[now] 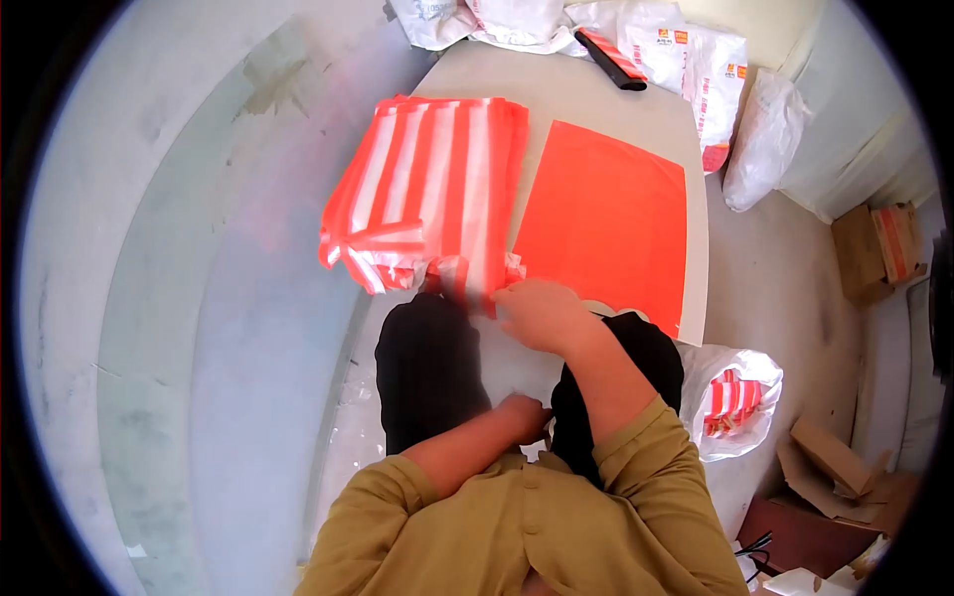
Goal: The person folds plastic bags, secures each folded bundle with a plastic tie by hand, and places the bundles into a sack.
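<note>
A thick pile of red-and-white striped plastic bags point(422, 179) lies on the left part of the table, its near edge crumpled and hanging toward my knees. My right hand point(542, 313) reaches to the pile's near right corner. Its fingers are pinched together on the edge of a striped bag there, though the fingertips are partly hidden and blurred. Low between my thighs, my left hand point(524, 417) is curled closed. What it holds, if anything, is hidden. To the right of the pile lies a flat red-orange sheet point(606, 223), with neither hand touching it.
White sacks point(656, 50) line the table's point(477, 74) far edge, along with a folded striped bundle point(611, 60). By my right knee stands a white bag point(760, 382) with striped material inside. Cardboard boxes point(865, 258) are on the floor at right. A pale wall point(258, 248) rises at left.
</note>
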Motion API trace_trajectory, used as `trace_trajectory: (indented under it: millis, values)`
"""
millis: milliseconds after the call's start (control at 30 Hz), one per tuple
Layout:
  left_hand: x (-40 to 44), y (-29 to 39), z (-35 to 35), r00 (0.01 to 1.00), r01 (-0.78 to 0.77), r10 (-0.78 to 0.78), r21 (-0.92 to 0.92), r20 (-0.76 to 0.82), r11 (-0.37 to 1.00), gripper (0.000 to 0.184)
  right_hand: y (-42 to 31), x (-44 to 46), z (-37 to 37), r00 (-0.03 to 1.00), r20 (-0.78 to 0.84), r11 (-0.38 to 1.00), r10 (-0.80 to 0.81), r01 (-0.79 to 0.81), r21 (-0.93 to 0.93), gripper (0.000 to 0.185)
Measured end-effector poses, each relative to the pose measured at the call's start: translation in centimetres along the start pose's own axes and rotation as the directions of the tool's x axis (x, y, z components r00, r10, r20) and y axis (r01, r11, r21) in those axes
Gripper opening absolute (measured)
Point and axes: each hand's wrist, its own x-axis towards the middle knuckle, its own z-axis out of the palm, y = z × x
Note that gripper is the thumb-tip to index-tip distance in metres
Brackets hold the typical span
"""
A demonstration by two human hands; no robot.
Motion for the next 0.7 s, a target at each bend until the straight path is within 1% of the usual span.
trace_trajectory:
  millis: [100, 167, 200, 300, 400, 500, 600, 633, 667, 700]
  values:
    - [0.0, -0.3, 0.9, 1.000, -0.012, 0.013, -0.033, 0.027, 0.999, 0.044, 0.5, 0.8, 0.9, 0.996, 0.070, 0.999, -0.053, 0.052, 0.014, 0.025]
    - [-0.3, -0.5, 0.3, 0.997, -0.024, 0.027, -0.048, 0.070, 0.999, 0.044, 0.5, 1.2, 0.4, 0.995, 0.098, 1.000, 0.021, -0.021, 0.007, 0.025]
    - [-0.9, -0.1, -0.5, 0.998, -0.024, 0.027, -0.050, 0.063, 0.998, 0.044, 0.6, 1.1, 0.1, 0.992, 0.112, 0.998, 0.058, -0.059, 0.005, 0.025]
    - [-2.7, 1.5, -3.5, 0.998, -0.028, 0.031, -0.064, 0.047, 0.998, 0.045, 2.9, 1.3, 1.6, 0.991, -0.125, 0.998, -0.054, 0.058, 0.027, 0.025]
    - [-5.0, 2.9, -7.4, 0.998, -0.066, 0.067, -0.058, 0.010, 0.996, 0.047, 3.8, 0.8, 1.2, 0.980, -0.187, 0.997, -0.074, 0.079, 0.021, 0.026]
    - [-8.0, 3.2, -10.3, 0.955, -0.207, 0.186, -0.070, -0.231, 0.976, 0.044, 4.7, 0.0, -0.1, 0.985, -0.168, 0.998, -0.038, 0.046, 0.039, 0.025]
    - [-11.1, 5.2, -14.7, 0.913, -0.292, 0.256, -0.072, -0.317, 0.954, 0.041, 5.9, 0.2, -0.2, 0.953, -0.298, 0.997, -0.062, 0.072, 0.023, 0.028]
    - [-12.1, 6.1, -15.9, 0.884, -0.328, 0.283, -0.064, -0.371, 0.942, 0.040, 5.3, -0.6, -1.5, 0.897, -0.441, 0.956, 0.045, 0.089, 0.279, 0.030]
    - [-13.2, 6.9, -16.8, 0.853, -0.363, 0.308, -0.056, -0.421, 0.930, 0.038, 4.6, -1.7, -2.8, 0.822, -0.539, 0.847, 0.182, 0.148, 0.511, 0.031]
    - [-14.2, 7.7, -17.6, 0.818, -0.398, 0.331, -0.048, -0.470, 0.916, 0.036, 3.5, -3.1, -4.6, 0.738, -0.586, 0.680, 0.333, 0.242, 0.692, 0.033]
